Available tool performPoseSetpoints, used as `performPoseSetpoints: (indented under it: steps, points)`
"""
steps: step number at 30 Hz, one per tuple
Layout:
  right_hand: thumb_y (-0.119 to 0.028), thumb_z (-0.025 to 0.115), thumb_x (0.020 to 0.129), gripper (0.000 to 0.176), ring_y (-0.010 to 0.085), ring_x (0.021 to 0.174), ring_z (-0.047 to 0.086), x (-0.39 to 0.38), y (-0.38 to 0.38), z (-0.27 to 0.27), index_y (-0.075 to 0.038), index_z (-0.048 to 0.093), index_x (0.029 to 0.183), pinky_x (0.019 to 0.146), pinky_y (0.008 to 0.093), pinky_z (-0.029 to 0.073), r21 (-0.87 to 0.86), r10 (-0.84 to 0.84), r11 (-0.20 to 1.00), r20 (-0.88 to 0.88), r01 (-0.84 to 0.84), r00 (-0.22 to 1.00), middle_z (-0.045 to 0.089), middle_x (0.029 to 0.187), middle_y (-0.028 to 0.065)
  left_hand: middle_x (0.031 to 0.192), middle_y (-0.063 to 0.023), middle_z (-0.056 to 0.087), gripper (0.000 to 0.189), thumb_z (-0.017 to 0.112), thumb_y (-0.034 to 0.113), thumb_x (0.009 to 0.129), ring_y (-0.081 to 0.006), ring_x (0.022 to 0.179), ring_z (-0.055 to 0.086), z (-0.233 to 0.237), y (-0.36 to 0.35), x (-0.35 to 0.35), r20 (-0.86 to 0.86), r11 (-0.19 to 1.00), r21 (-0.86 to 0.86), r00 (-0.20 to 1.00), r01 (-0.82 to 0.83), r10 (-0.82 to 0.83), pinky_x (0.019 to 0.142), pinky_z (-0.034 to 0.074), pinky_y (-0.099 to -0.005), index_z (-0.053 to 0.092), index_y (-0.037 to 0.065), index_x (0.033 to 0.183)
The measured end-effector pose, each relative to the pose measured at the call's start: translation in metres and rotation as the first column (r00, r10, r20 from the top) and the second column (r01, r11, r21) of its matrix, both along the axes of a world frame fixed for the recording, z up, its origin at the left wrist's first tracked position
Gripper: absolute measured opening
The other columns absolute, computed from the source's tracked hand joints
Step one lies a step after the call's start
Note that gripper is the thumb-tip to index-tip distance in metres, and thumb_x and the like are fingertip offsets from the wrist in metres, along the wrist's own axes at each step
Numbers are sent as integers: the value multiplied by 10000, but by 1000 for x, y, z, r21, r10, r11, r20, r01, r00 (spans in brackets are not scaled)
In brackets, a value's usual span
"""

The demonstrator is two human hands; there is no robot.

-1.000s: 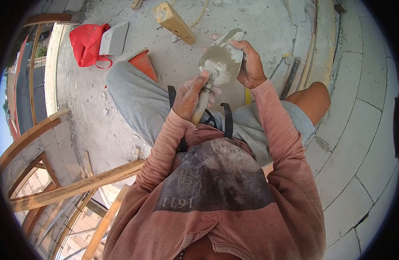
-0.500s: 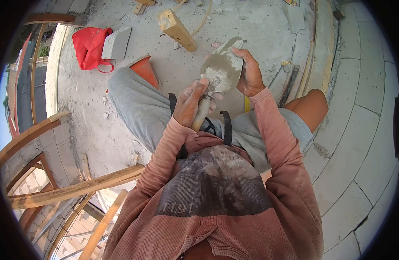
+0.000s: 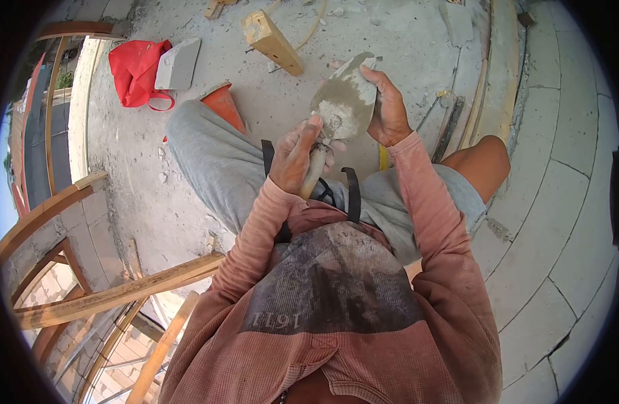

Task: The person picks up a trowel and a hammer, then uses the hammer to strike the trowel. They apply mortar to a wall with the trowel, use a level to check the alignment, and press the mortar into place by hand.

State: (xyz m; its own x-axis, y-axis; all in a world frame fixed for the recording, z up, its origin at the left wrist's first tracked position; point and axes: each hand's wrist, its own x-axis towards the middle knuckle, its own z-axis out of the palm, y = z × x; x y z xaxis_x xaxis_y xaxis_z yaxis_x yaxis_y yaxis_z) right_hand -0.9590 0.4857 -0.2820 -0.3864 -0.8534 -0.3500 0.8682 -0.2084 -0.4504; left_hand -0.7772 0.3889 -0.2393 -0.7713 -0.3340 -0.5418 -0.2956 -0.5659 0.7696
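A mortar-smeared trowel [image 3: 346,97] is held up between my two hands, its broad blade angled away from me. My left hand [image 3: 296,153] wraps the neck by the pale handle, with the thumb pressed on the base of the blade. On the other side, my right hand [image 3: 390,106] grips the blade's right edge, thumb on the face and the other fingers behind it. Damp, darker mortar covers the blade's upper part; a dry, whitish patch lies near the neck. The fingers behind the blade are mostly hidden.
An orange container [image 3: 225,110] stands beyond my left knee, near a red bag [image 3: 136,71] and a grey block [image 3: 178,64]. A wooden block [image 3: 274,44] sits ahead. Block wall [image 3: 538,215] rises on my right; timber beams [image 3: 121,289] and an opening lie left.
The view has shifted slightly. My right thumb has slid a little along the blade's edge; both hands keep their hold on the trowel.
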Motion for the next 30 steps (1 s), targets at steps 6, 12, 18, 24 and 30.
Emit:
performPoseSetpoints:
  steps: [6, 12, 18, 24, 30]
  points:
    - [-336, 528, 1052, 463, 203, 1133, 673, 0, 0, -2, 14, 608, 1343, 1013, 373, 533, 24, -1, 1000, -8, 1, 1000, 691, 1242, 103, 878, -90, 735, 501, 504, 497, 1075, -79, 610, 608, 0, -1, -1, 9, 1000, 3, 1000, 0, 0, 534, 491, -224, 656, 33, 1186]
    - [-347, 524, 1054, 472, 198, 1133, 672, 0, -1, 0, 15, 608, 1344, 1011, 368, 533, 29, -8, 1000, -21, 8, 1000, 692, 1242, 93, 869, -86, 731, 525, 486, 518, 1075, -79, 612, 606, 1, -2, -3, 17, 1000, -23, 1000, 8, -7, 536, 493, -222, 658, 32, 1180]
    - [-378, 532, 1045, 516, 224, 1163, 655, 3, -3, 4, 28, 594, 1358, 1027, 386, 522, 61, -40, 997, -45, 43, 998, 677, 1271, 123, 859, -82, 725, 552, 463, 538, 1077, -82, 618, 604, 0, -4, -3, 10, 996, -76, 999, 43, -42, 537, 494, -223, 656, 28, 1169]
    - [-402, 549, 1040, 528, 222, 1174, 646, 1, -2, -7, 16, 596, 1359, 1031, 393, 521, 118, -64, 990, -84, 73, 994, 673, 1270, 127, 861, -92, 729, 535, 471, 527, 1078, -92, 612, 612, -1, -4, -3, 2, 1000, -18, 1000, 15, -15, 532, 499, -232, 654, 30, 1155]
    - [-406, 557, 1035, 553, 249, 1160, 663, 0, -3, -10, 19, 560, 1387, 1022, 402, 540, 141, -48, 988, -111, 64, 993, 668, 1260, 189, 862, -124, 724, 530, 487, 510, 1076, -152, 616, 636, -6, -4, -3, 4, 984, 170, 999, -43, 43, 526, 521, -260, 625, 8, 1175]
